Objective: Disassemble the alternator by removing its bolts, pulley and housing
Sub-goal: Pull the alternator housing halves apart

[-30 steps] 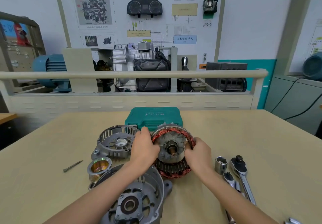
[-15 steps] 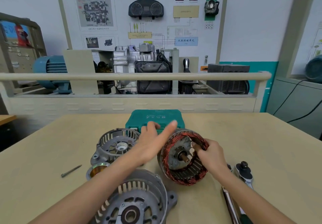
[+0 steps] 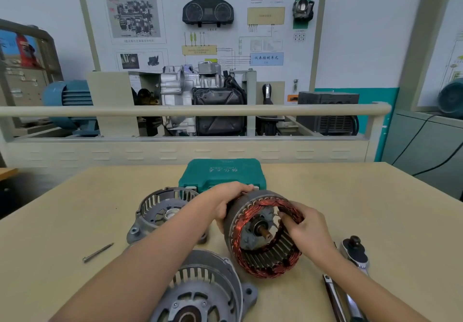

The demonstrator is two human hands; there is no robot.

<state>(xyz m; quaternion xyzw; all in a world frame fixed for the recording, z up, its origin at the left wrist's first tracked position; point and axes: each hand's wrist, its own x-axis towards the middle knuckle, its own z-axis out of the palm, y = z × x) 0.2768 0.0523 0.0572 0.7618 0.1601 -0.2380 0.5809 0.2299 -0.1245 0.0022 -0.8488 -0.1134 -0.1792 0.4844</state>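
Stator position: the round steel stator ring with copper-red windings [image 3: 263,234] stood on edge on the pale wooden tabletop [image 3: 375,209], tipped so its open face looked toward the camera, between the two hands and just in front of the green plastic tool case [image 3: 221,172].
Rotor: a grey rotor with a short steel shaft [image 3: 259,229] sat inside the ring.
Left hand: the left hand [image 3: 226,202] was curled over the ring's upper back edge, gripping the outer steel band.
Right hand: the right hand [image 3: 307,226] pinched the ring's right rim, fingertips hooked inside over the windings.
Risk, rolling: standing on edge, the ring would likely roll or topple if either grip slackened.
Risk, windings: fingers pressed on the copper could nick or bend the wire.
Risk, rotor: tilted further, the rotor might slide out and strike the table.
Count, housings: two grey cast-aluminium slotted housing halves, one far [image 3: 162,211], one near [image 3: 203,289].
Count, bolts: one long thin steel bolt [image 3: 97,252], lying apart on the left.
Count, wrenches: two chrome ratchet handles [image 3: 355,251] on the right, as far as could be told; partly cropped.
Count, cases: one.
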